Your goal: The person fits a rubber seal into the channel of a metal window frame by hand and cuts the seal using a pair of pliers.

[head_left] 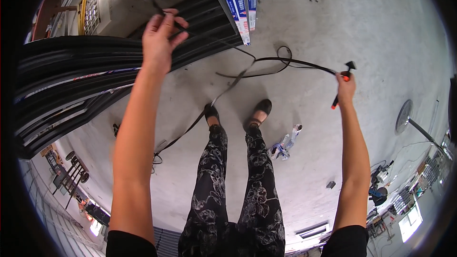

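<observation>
A long, thin black strap (304, 61) runs in loops and bends between my two hands and down over the floor. My left hand (161, 38), up at the left above a stack of dark ribbed panels (204, 16), is closed with the strap pinched between thumb and fingers. Out to the right, my right hand (346, 87) is wrapped round a small tool with orange marks and a black head (351, 65), shaped like a hammer. The strap leads up to that hand too; whether the fingers grip it as well is hidden.
Blue, white and red printed strips (235, 0) lie along the panels' end. Crumpled plastic wrap (285, 145) lies on the concrete floor by my feet. A round-based stand (404, 116) is at right, a hand truck (76, 173) at lower left, and a yellow-framed rack (88, 12) at upper left.
</observation>
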`<action>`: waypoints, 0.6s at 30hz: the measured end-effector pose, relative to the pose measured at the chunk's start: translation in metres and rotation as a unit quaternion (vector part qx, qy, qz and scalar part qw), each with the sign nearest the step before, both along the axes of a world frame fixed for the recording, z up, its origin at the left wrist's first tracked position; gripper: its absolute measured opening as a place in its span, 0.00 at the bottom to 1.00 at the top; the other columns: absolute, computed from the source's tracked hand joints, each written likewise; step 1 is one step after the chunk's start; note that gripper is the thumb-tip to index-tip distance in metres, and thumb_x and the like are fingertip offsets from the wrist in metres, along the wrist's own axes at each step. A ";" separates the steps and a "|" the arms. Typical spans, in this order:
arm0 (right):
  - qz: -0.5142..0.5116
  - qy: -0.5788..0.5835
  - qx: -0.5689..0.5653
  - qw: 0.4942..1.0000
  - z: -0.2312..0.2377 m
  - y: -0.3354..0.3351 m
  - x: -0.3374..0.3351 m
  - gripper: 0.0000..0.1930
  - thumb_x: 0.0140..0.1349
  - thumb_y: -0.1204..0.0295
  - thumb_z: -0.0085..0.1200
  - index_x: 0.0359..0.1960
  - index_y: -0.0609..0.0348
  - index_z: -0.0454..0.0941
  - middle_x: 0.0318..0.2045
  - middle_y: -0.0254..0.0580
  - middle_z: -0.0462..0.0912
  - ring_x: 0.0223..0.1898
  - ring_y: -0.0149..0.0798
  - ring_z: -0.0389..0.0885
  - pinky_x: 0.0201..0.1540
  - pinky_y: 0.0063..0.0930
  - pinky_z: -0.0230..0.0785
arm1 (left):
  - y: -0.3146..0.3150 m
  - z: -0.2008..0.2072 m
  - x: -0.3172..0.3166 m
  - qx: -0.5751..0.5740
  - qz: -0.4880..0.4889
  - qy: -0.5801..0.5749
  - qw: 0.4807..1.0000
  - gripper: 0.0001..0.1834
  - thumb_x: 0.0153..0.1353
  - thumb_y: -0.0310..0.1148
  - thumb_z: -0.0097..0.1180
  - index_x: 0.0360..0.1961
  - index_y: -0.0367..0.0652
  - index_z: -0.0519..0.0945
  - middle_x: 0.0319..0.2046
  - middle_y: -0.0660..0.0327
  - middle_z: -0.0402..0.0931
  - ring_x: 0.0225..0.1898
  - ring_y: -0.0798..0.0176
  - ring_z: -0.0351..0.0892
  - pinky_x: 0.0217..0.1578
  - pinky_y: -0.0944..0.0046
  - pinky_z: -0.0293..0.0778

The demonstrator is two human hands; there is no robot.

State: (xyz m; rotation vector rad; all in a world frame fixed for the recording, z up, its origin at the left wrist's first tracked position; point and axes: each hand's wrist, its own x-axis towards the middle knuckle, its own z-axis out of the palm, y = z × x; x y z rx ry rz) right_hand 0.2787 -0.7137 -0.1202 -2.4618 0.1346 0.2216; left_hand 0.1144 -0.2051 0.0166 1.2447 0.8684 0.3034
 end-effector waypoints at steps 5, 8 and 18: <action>0.097 0.121 -0.108 0.982 -0.053 0.056 -0.082 0.16 0.54 0.63 0.60 0.38 0.60 0.73 0.33 0.53 0.82 0.38 0.59 0.79 0.39 0.47 0.70 | -0.060 -0.087 -0.029 -0.023 -0.070 0.090 0.993 0.11 0.69 0.38 0.52 0.47 0.46 0.77 0.34 0.66 0.78 0.38 0.72 0.78 0.34 0.69 0.78; 0.098 0.183 -0.185 0.961 -0.089 0.064 -0.114 0.15 0.55 0.65 0.58 0.39 0.59 0.72 0.36 0.52 0.81 0.40 0.58 0.79 0.40 0.48 0.70 | -0.076 -0.146 -0.040 -0.033 -0.090 0.107 0.990 0.11 0.69 0.38 0.52 0.47 0.45 0.78 0.33 0.66 0.78 0.38 0.72 0.78 0.33 0.69 0.78; 0.168 -0.041 -0.127 0.977 -0.237 0.072 -0.151 0.21 0.50 0.71 0.63 0.47 0.60 0.72 0.45 0.50 0.76 0.46 0.57 0.75 0.47 0.46 0.68 | -0.080 -0.330 0.007 -0.015 -0.156 -0.002 0.988 0.11 0.69 0.38 0.51 0.43 0.43 0.79 0.37 0.66 0.80 0.41 0.73 0.77 0.42 0.69 0.74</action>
